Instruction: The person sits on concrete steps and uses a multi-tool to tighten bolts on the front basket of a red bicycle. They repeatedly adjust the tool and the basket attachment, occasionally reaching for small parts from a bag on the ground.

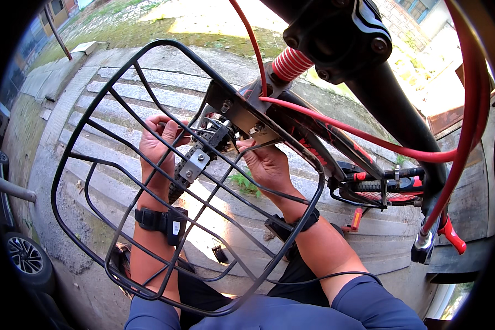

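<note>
A black wire basket [66,155] fills the middle of the view, fixed by a flat metal bracket [242,116] in front of the bicycle frame [363,151]. Through its bars I see both hands around the dark mechanism above the front tyre [177,187]. My left hand [158,144] is on the left side, thumb and fingers pinched near a thin dark rod; what they hold is hard to make out. On the other side, my right hand [267,165] has its fingers closed beside the bracket, their tips partly hidden. A small silver plate with two bolts [194,166] lies between the hands.
A black handlebar [393,99] with red cables [363,131] crosses the upper right, ending at a red lever [452,235]. A red pedal [356,220] sits lower down. Ridged concrete [115,110] lies beneath. A car wheel [27,259] stands at far left.
</note>
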`<control>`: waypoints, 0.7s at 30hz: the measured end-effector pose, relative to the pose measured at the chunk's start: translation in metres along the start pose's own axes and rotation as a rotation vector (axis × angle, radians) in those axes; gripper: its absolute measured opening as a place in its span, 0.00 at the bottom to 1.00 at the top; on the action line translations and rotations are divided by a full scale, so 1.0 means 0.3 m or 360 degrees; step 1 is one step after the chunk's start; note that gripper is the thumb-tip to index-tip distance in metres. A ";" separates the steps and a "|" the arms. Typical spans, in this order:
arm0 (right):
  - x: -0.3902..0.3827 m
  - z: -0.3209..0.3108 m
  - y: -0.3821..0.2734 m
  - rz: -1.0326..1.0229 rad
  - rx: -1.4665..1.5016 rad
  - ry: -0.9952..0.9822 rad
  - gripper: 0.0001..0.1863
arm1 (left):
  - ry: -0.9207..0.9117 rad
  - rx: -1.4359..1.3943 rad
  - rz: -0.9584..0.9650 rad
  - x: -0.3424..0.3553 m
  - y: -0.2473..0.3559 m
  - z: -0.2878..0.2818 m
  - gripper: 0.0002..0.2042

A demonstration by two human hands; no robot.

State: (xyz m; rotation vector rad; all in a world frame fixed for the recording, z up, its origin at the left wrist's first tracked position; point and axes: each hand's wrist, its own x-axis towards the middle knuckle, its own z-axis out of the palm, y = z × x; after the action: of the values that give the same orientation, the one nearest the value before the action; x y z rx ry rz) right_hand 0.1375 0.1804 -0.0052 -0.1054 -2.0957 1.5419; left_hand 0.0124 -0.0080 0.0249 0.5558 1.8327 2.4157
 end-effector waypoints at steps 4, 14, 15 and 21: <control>-0.009 -0.007 0.014 0.0021 0.0054 -0.0003 0.09 | 0.0094 -0.0447 -0.0598 0.011 -0.073 -0.028 0.08; -0.003 -0.008 -0.023 0.0001 -0.0023 -0.0006 0.09 | 0.0185 -0.0188 -0.0198 0.005 0.014 -0.017 0.08; -0.001 -0.006 -0.025 0.0010 -0.0017 -0.0005 0.09 | 0.0156 -0.0118 -0.0147 0.004 0.018 -0.015 0.07; 0.006 0.003 -0.024 0.0020 0.0010 -0.0012 0.09 | 0.0005 0.0002 0.0137 0.002 0.009 -0.004 0.07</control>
State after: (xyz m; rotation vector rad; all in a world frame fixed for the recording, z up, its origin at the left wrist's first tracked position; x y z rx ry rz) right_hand 0.1374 0.1777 0.0017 -0.1108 -2.0999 1.5583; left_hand 0.0119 -0.0098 0.0274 0.6445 1.8484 2.4708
